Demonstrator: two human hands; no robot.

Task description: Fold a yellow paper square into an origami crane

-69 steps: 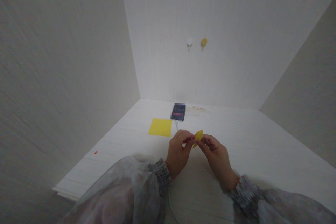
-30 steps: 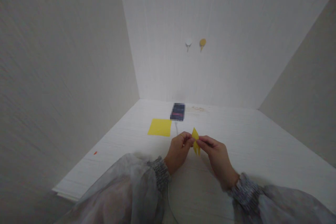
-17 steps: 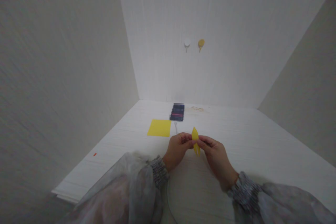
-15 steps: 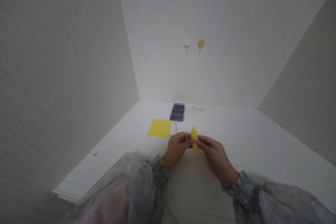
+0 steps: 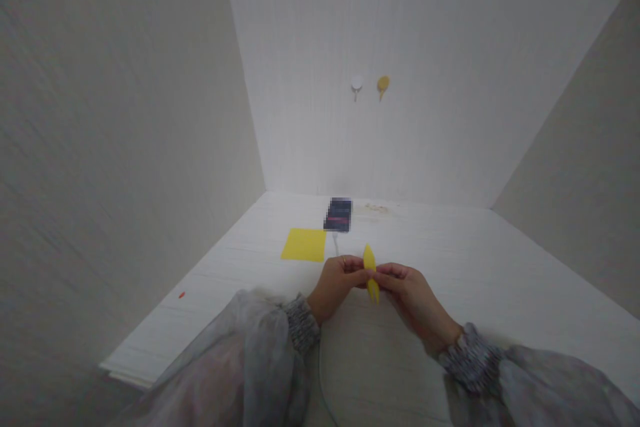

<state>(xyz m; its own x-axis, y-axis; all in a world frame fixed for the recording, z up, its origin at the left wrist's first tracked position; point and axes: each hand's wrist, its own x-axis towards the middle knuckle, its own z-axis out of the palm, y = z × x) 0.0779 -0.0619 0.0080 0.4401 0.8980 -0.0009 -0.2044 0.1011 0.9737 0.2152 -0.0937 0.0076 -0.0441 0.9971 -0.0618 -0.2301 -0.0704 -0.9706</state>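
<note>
Between my two hands is a narrow folded piece of yellow paper (image 5: 369, 257), pointed at its far end and split into two tips at the near end. My left hand (image 5: 336, 283) pinches its left side with thumb and fingers; a ring shows on one finger. From the other side, my right hand (image 5: 413, 295) pinches the same paper, thumb on the near face. A flat yellow paper sheet (image 5: 303, 245) lies on the white table, beyond and left of my left hand.
A phone with a blurred screen (image 5: 339, 215) lies near the back wall, with a white cable (image 5: 324, 373) running toward me. A white hook (image 5: 357, 85) and a yellow hook (image 5: 383, 84) are on the wall. A small orange bit (image 5: 181, 295) sits near the table's left edge.
Both hands and the folded paper have come slightly nearer to me. The two tips at the paper's near end now show further apart. The flat sheet and phone stay put.
</note>
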